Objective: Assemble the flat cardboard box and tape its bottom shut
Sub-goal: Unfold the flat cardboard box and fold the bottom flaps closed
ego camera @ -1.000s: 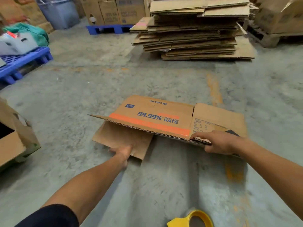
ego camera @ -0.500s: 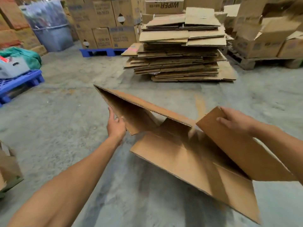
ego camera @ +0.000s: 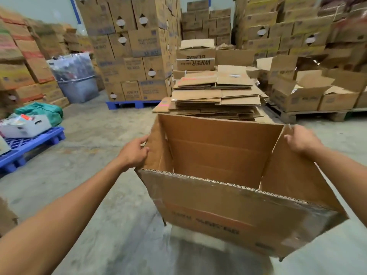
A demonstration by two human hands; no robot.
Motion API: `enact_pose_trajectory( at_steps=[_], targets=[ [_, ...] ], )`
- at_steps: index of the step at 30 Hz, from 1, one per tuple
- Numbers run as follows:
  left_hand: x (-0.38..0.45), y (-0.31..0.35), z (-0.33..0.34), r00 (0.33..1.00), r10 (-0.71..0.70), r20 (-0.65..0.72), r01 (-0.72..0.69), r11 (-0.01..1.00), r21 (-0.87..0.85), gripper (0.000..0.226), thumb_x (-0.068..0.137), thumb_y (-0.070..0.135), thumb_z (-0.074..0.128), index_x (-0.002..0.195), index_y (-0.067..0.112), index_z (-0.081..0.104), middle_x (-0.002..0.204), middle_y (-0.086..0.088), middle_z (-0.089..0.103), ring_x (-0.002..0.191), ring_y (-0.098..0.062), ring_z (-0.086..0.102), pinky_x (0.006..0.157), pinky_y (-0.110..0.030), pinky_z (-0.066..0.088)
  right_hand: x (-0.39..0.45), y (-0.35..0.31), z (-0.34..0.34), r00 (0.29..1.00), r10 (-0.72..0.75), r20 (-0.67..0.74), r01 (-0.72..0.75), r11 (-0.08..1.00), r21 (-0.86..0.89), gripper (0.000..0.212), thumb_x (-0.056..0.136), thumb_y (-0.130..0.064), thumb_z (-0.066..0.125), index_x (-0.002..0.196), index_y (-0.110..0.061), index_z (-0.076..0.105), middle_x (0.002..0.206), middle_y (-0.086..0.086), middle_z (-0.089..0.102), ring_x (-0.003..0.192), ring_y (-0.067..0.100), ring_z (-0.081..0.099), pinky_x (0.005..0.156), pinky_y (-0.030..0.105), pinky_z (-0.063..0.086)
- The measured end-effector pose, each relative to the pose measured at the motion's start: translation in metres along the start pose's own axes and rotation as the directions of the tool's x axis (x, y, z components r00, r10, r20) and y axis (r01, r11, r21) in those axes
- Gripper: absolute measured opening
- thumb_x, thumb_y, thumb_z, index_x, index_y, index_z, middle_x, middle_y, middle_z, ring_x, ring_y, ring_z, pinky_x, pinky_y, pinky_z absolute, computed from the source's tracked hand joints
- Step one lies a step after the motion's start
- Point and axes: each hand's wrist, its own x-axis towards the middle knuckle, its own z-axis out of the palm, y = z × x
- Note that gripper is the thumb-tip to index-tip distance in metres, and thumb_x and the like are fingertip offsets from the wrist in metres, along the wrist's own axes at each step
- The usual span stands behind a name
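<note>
The brown cardboard box (ego camera: 234,213) is held up off the concrete floor, spread into a rectangular tube with its open end facing me. An orange stripe and blurred print run across its near outer wall. My left hand (ego camera: 133,152) grips the top edge of the left side panel. My right hand (ego camera: 302,140) grips the top edge of the right side panel. The inside shows bare brown walls. The lower flaps are hidden behind the near wall. No tape dispenser is in view.
A stack of flattened cartons (ego camera: 216,96) lies just beyond the box. Tall piles of boxes on pallets (ego camera: 129,56) fill the back. A blue pallet (ego camera: 29,143) with a grey bin sits at left, open cartons (ego camera: 309,92) on a wooden pallet at right.
The flat carton was lifted off the floor and pulled apart into an open rectangular shape. Both hands moved up to its side panels. My view has tilted upward and the yellow tape dispenser left the frame.
</note>
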Motion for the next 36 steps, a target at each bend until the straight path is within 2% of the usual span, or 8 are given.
enact_pose_trajectory(
  at_steps=[4, 7, 13, 16, 20, 23, 29, 36],
  targets=[
    [-0.008, -0.007, 0.003, 0.991, -0.048, 0.121, 0.041, 0.997, 0.06, 0.044, 0.092, 0.009, 0.049, 0.12, 0.042, 0.058, 0.104, -0.002, 0.073, 0.091, -0.023, 0.069, 0.087, -0.039, 0.056, -0.021, 0.005, 0.022, 0.993, 0.086, 0.078, -0.084, 0.996, -0.03, 0.024, 0.099, -0.015, 0.052, 0.114, 0.004, 0.056, 0.126, 0.032, 0.059, 0.118, 0.044, 0.055, 0.091, 0.04, 0.045],
    [-0.014, -0.022, 0.013, 0.98, -0.078, 0.18, 0.045, 0.982, 0.183, 0.046, 0.091, 0.008, 0.05, 0.129, 0.033, 0.06, 0.113, -0.005, 0.072, 0.102, -0.029, 0.066, 0.09, -0.04, 0.053, -0.038, 0.015, 0.042, 0.985, 0.13, 0.115, -0.128, 0.991, -0.027, 0.03, 0.099, -0.015, 0.051, 0.123, 0.003, 0.051, 0.131, 0.029, 0.057, 0.119, 0.044, 0.054, 0.093, 0.041, 0.045],
    [-0.03, -0.055, 0.034, 0.986, -0.149, 0.074, 0.131, 0.968, 0.212, 0.051, 0.089, 0.013, 0.05, 0.138, 0.03, 0.053, 0.124, -0.013, 0.068, 0.112, -0.037, 0.062, 0.093, -0.041, 0.05, -0.05, 0.012, 0.053, 0.999, -0.026, 0.042, 0.03, 0.994, -0.106, 0.045, 0.092, -0.008, 0.052, 0.132, -0.024, 0.039, 0.122, 0.021, 0.055, 0.095, 0.037, 0.056, 0.081, 0.043, 0.049],
    [-0.035, -0.055, 0.045, 0.988, -0.147, 0.052, 0.134, 0.97, 0.205, 0.055, 0.091, 0.025, 0.055, 0.144, 0.025, 0.041, 0.134, -0.013, 0.061, 0.119, -0.039, 0.056, 0.096, -0.043, 0.046, -0.04, 0.011, 0.063, 0.986, -0.036, 0.165, 0.063, 0.986, -0.156, 0.053, 0.089, -0.011, 0.053, 0.138, -0.029, 0.044, 0.132, 0.019, 0.041, 0.113, 0.039, 0.051, 0.093, 0.045, 0.049],
    [-0.046, -0.048, 0.048, 0.969, -0.168, 0.183, 0.143, 0.98, 0.141, 0.111, 0.075, 0.045, 0.078, 0.156, 0.017, 0.007, 0.151, -0.014, 0.043, 0.132, -0.035, 0.048, 0.104, -0.041, 0.042, -0.027, 0.005, 0.078, 0.956, 0.05, 0.288, -0.005, 0.988, -0.157, 0.071, 0.091, -0.02, 0.051, 0.153, -0.04, 0.023, 0.148, 0.023, 0.029, 0.132, 0.04, 0.039, 0.106, 0.048, 0.041],
    [-0.067, -0.038, 0.043, 0.884, -0.138, 0.447, 0.09, 0.988, 0.127, 0.134, 0.065, 0.05, 0.083, 0.155, 0.022, -0.012, 0.161, -0.008, 0.023, 0.141, -0.031, 0.037, 0.113, -0.037, 0.034, -0.016, -0.001, 0.086, 0.947, 0.085, 0.31, -0.059, 0.994, -0.093, 0.076, 0.093, -0.022, 0.05, 0.155, -0.041, 0.008, 0.154, 0.024, 0.03, 0.133, 0.041, 0.041, 0.108, 0.048, 0.041],
    [-0.105, -0.041, 0.049, 0.612, -0.121, 0.782, -0.105, 0.967, 0.232, 0.094, 0.088, 0.062, 0.053, 0.153, 0.036, -0.011, 0.165, 0.005, 0.004, 0.147, -0.017, 0.022, 0.111, -0.024, 0.02, -0.02, -0.03, 0.106, 0.929, -0.011, 0.369, -0.002, 0.999, 0.036, 0.06, 0.103, -0.04, 0.036, 0.157, -0.026, 0.013, 0.163, 0.01, 0.019, 0.148, 0.034, 0.022, 0.12, 0.045, 0.019],
    [-0.089, -0.033, 0.059, 0.601, -0.176, 0.78, -0.177, 0.922, 0.344, 0.095, 0.075, 0.084, 0.032, 0.154, 0.037, 0.013, 0.163, 0.004, 0.017, 0.147, -0.02, 0.023, 0.118, -0.038, 0.016, -0.074, -0.035, 0.145, 0.852, -0.129, 0.508, 0.011, 0.973, 0.229, 0.061, 0.101, -0.055, 0.021, 0.157, -0.033, 0.011, 0.164, 0.006, 0.018, 0.149, 0.033, 0.016, 0.12, 0.05, 0.014]
  ],
)
